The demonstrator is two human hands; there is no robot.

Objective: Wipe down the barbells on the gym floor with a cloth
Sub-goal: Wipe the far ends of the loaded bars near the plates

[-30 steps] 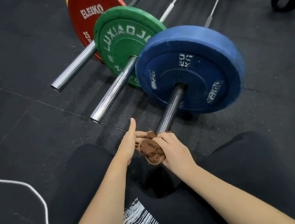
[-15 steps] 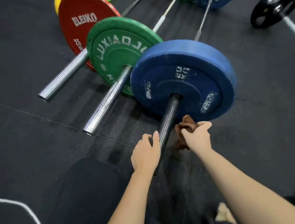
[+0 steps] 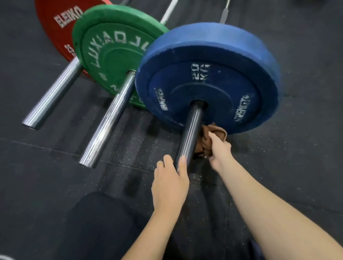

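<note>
From the head view, three barbells lie side by side on the dark gym floor (image 3: 314, 158); the nearest carries a blue plate (image 3: 209, 78), the middle one a green plate (image 3: 110, 52) and the farthest a red plate (image 3: 59, 21). The left hand (image 3: 169, 184) is wrapped around the end of the nearest barbell's dark sleeve (image 3: 189, 134), thumb on top and fingers curled under; the right hand (image 3: 219, 150) pinches a bunched brown cloth (image 3: 217, 132) just right of that sleeve, against the lower face of the blue plate and close to the floor. The person's dark-clad knee (image 3: 96, 229) fills the near left part of the floor.
</note>
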